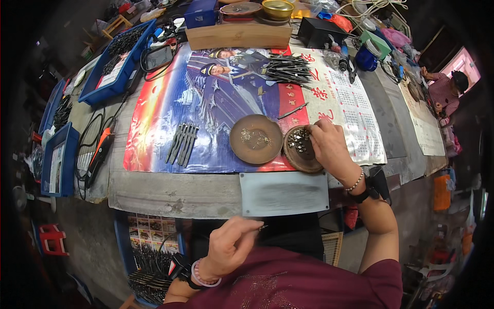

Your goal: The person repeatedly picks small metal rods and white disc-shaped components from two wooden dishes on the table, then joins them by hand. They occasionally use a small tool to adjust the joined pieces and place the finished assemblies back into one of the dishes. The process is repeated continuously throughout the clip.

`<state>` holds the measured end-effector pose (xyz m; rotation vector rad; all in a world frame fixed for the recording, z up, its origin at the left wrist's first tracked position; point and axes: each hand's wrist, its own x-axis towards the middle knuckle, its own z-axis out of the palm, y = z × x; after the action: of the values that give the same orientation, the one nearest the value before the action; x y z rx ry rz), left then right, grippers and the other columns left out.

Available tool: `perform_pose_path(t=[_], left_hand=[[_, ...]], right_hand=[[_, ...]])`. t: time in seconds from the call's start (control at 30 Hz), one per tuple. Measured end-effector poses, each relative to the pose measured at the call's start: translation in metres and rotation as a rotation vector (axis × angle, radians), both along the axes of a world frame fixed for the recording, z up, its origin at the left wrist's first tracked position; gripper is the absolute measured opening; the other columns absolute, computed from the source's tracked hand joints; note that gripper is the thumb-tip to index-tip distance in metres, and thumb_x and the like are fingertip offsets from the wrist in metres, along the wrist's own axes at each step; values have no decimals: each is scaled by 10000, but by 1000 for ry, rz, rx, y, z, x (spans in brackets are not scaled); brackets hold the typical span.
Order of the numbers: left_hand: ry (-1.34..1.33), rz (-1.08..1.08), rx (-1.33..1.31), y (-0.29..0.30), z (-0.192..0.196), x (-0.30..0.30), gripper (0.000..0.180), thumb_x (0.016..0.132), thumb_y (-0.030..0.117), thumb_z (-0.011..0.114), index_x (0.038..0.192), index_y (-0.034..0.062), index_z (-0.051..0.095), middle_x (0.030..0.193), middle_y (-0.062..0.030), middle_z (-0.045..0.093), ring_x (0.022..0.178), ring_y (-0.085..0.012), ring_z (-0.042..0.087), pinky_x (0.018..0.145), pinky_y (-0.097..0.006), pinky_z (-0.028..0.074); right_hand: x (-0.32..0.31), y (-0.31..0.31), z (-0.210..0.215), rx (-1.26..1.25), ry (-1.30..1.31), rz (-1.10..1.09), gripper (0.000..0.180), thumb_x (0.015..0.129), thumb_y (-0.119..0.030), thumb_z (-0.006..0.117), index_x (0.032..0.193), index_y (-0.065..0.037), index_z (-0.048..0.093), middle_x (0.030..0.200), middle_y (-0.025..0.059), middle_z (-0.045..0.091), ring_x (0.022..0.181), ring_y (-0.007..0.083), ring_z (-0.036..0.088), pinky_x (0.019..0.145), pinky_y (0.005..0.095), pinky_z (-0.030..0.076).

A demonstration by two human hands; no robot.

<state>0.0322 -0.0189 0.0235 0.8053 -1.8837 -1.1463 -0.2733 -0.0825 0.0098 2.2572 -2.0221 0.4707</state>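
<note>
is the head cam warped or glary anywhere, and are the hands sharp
Head view: strong fisheye, so the grey workbench edge bows and the corners go black; soft glare sits on the glossy printed poster and a bright pink patch blows out at upper right; the right hand on the small round brown dish is sharp, the left hand slightly soft.

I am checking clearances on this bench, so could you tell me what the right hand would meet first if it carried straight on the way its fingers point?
The right hand points left across the small round dish of tiny parts; beyond its rim, the larger brown dish probably comes first, though depth is unclear.
</note>
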Motion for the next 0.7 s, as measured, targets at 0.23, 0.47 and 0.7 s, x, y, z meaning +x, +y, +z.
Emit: perform_pose_path(t=[0.23, 0.47, 0.7], left_hand=[[2, 11, -2, 0, 0, 3, 252, 768, -104, 617, 999, -9, 649, 778, -117, 609, 595, -201, 587, 532, -276, 452], [22, -13, -12, 2, -2, 0, 249, 771, -102, 621, 1002, -12, 646, 773, -111, 607, 589, -191, 584, 526, -272, 448], [13, -12, 2, 3, -4, 4, 245, 772, -105, 625, 999, -14, 646, 776, -112, 614, 580, -179, 575, 520, -266, 445]], right_hand=[[3, 15, 7, 75, -65, 54, 160, 849, -61, 558, 1004, -35, 586, 976, 127, 565, 881, 330, 513, 818, 402, 384], [0, 12, 4, 50, -84, 127, 185, 851, -47, 555, 1031, -16, 582, 1044, 143, 576, 959, 335, 525, 846, 397, 392], [-9, 30, 15, 23, -230, 21, 136, 848, -52, 587, 973, -13, 626, 942, 128, 605, 894, 330, 561, 786, 388, 433]])
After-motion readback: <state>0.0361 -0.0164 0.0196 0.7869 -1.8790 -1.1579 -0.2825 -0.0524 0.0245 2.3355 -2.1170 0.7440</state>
